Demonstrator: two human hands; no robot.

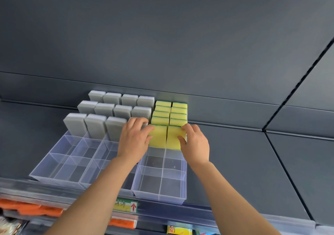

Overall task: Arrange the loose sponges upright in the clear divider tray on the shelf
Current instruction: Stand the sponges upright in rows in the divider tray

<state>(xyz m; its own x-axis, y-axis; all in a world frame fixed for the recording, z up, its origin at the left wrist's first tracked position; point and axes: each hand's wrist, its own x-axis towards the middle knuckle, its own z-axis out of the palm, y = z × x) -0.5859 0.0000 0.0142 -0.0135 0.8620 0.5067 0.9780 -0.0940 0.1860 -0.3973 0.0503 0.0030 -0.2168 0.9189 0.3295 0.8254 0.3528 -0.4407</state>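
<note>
Head view, looking up at a dark grey metal shelf [235, 162].

- Task thing: yellow foam sponges with green scouring backs, standing upright in two columns at the far end of the right clear plastic divider tray [184, 184].
- Right hand [196, 144]: fingers [189, 128] hooked over the top edge of the near right yellow sponge [172, 140], thumb on its near face, pinching it.
- Left hand [134, 139]: fingers [138, 121] bent over something just left of the near left yellow sponge [158, 137], thumb against that sponge's upper corner. Cannot tell what they grip.

Handling (judgement): light, soft and squashy, not fragile or slippery. A hard squeeze would bow a sponge and jam it against the divider. Best taken by the top edge, thumb and fingers on the two broad faces, then slid straight down.

Counts:
- Yellow sponges: ten visible, five per column.
- Tall grey rectangular sponges [104, 109]: eleven visible, in rows of four, four and three. A twelfth may sit under the left hand.
- Clear trays: three side by side, as far as I can tell. Their near compartments hold no sponges.
- One yellow-and-green price label [126, 205] on the shelf's near edge.
</note>
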